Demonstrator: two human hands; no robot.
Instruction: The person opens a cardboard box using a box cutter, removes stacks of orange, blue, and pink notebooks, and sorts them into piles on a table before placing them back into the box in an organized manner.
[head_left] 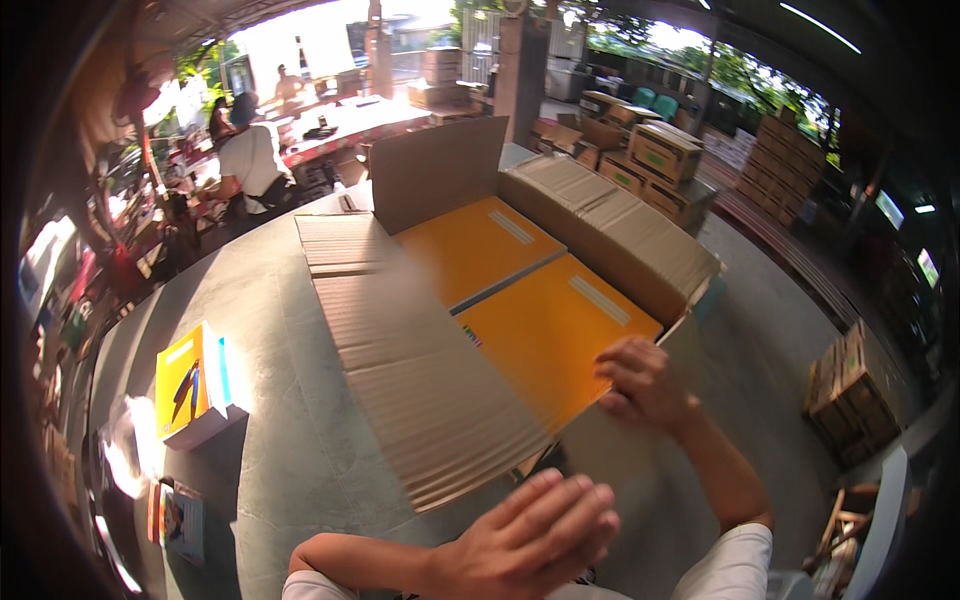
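Observation:
A large cardboard box [430, 380] stands with its flaps spread on the grey table. Inside lie two side-by-side stacks of orange-covered books [480, 250], each with a pale label strip. At the box's near right corner my right hand [645, 380] has its fingers curled and its thumb beneath them, seemingly around the cardboard edge; what lies behind the fingers is hidden. My left hand [530, 535] is raised in front of the box's near side, apart from it, its fingers stretched out and holding nothing.
On the grey table [285, 400] to the left stand a stack of yellow-covered books [190, 385] and a smaller stack [180, 520]. Closed cartons [665, 150] are piled behind at the right; another carton [855, 390] sits at far right. A person [255, 160] sits at a far-left table.

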